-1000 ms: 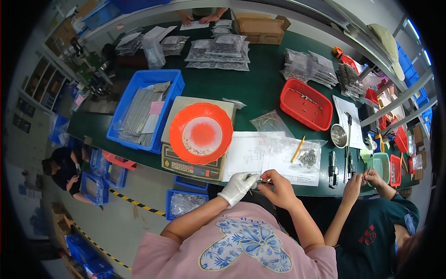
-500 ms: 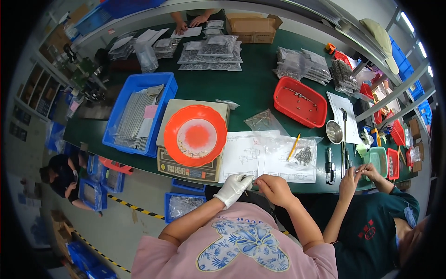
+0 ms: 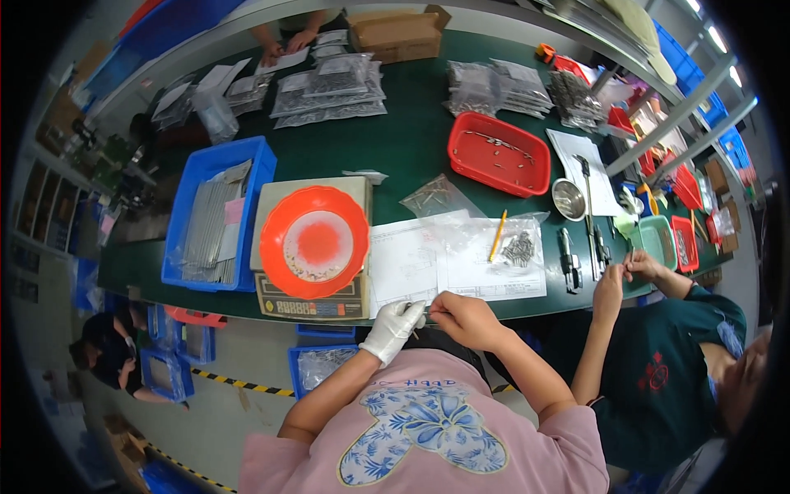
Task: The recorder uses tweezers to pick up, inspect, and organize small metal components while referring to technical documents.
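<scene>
Hands meet at the near edge of the green table [image 3: 411, 148], right in front of the person. The left hand [image 3: 395, 328] wears a white glove and the right hand [image 3: 465, 317] is bare. Both pinch something very small between the fingertips; it is too tiny to tell what it is. Just past the hands lie white paper sheets [image 3: 448, 263] with a yellow pencil [image 3: 497, 235] and a clear bag of small metal parts [image 3: 518, 245] on top. To the left sits an orange bowl [image 3: 314, 242] on a scale [image 3: 309, 300]. Beside that is a blue bin [image 3: 216, 212]. Farther back stands a red tray [image 3: 498, 154]. On the right, another person's hands [image 3: 625, 272] work at the table.
</scene>
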The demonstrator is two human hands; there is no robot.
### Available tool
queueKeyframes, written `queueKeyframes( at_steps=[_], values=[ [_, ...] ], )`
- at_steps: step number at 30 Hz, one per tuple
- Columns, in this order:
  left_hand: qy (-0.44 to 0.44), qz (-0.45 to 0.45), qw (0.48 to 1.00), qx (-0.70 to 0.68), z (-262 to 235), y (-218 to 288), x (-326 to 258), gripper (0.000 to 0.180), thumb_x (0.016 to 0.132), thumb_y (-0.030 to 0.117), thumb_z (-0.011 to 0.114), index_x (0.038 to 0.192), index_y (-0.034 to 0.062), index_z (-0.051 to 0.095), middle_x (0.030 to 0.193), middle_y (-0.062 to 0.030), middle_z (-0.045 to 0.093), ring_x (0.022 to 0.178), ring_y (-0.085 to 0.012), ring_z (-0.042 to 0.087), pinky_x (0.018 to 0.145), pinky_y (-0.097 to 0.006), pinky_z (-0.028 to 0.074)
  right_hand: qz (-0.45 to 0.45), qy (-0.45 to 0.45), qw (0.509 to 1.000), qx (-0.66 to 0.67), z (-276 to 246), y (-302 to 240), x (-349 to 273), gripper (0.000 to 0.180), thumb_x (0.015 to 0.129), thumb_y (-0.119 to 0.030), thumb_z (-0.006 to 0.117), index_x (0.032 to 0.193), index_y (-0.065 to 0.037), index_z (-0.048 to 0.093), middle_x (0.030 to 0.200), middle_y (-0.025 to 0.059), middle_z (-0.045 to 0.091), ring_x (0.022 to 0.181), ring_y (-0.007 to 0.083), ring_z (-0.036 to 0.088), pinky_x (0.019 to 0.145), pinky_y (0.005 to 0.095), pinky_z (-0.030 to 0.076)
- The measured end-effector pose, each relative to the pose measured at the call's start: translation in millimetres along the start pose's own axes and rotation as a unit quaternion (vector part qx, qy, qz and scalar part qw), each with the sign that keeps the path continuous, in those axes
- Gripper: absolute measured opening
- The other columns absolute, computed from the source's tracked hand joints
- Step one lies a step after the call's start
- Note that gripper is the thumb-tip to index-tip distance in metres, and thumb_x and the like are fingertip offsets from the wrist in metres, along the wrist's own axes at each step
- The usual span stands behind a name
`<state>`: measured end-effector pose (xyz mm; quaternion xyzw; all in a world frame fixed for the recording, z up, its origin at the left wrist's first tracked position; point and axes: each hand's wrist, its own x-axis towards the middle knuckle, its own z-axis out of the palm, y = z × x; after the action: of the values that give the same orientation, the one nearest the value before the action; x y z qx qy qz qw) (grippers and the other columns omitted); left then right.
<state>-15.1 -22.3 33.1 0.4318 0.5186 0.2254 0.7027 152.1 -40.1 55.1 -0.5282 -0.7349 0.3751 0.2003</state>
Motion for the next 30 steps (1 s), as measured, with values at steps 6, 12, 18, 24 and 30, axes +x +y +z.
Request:
queueKeyframes(
  at_steps=[6, 12, 18, 24, 30],
  values=[
    [0.022, -0.011, 0.999, -0.021, 1.1, 0.1, -0.7, 0.03, 0.082, 0.028, 0.05, 0.064, 0.0037, 0.055, 0.056, 0.0014, 0.049, 0.051, -0.005, 0.04, 0.047, -0.02, 0.032, 0.007, -0.03, 0.999, -0.023, 1.4, 2.3, 0.9, 0.02, 0.077, -0.019, 0.054, 0.092, -0.007, 0.05, 0.075, 0.0112, 0.058, 0.068, 0.0263, 0.057, 0.06, 0.0321, 0.043],
    [0.02, -0.022, 0.999, -0.039, 4.6, 1.5, 3.1, 0.029, 0.081, 0.028, 0.051, 0.063, 0.0058, 0.055, 0.053, 0.0033, 0.046, 0.047, -0.0039, 0.038, 0.043, -0.019, 0.029, 0.048, 0.051, 0.997, 0.04, 2.5, 3.0, -3.7, 0.016, 0.074, -0.015, 0.057, 0.087, -0.007, 0.053, 0.062, 0.0077, 0.054, 0.06, 0.021, 0.055, 0.055, 0.0302, 0.041],
    [0.039, 0.072, 0.997, 0.008, 5.4, -10.1, 14.5, 0.03, 0.082, 0.027, 0.05, 0.065, 0.0036, 0.057, 0.055, 0.0021, 0.049, 0.047, -0.0047, 0.037, 0.044, -0.019, 0.03, 0.066, 0.054, 0.989, 0.123, 7.4, 9.1, 4.4, 0.016, 0.07, -0.019, 0.058, 0.082, -0.009, 0.056, 0.051, 0.004, 0.042, 0.046, 0.0179, 0.042, 0.046, 0.0288, 0.034],
    [0.025, 0.022, 0.999, -0.005, 2.0, -0.3, 22.8, 0.032, 0.083, 0.029, 0.048, 0.066, 0.0034, 0.058, 0.055, 0.0021, 0.048, 0.046, -0.0044, 0.036, 0.042, -0.018, 0.028, 0.077, 0.048, 0.933, 0.349, 13.8, 68.5, 41.0, 0.01, 0.071, -0.009, 0.056, 0.074, 0.0, 0.056, 0.061, 0.0009, 0.051, 0.058, 0.0052, 0.044, 0.051, 0.0222, 0.037],
    [-0.051, -0.092, 0.987, -0.119, -20.9, -16.2, 24.3, 0.023, 0.082, 0.022, 0.045, 0.075, 0.0036, 0.057, 0.056, 0.004, 0.04, 0.041, -0.0032, 0.032, 0.036, -0.016, 0.024, 0.246, 0.39, 0.887, 0.005, -68.1, 154.9, 142.0, 0.02, 0.065, -0.02, 0.055, 0.071, -0.001, 0.058, 0.072, 0.0182, 0.058, 0.069, 0.0319, 0.057, 0.061, 0.037, 0.044]
  ],
)
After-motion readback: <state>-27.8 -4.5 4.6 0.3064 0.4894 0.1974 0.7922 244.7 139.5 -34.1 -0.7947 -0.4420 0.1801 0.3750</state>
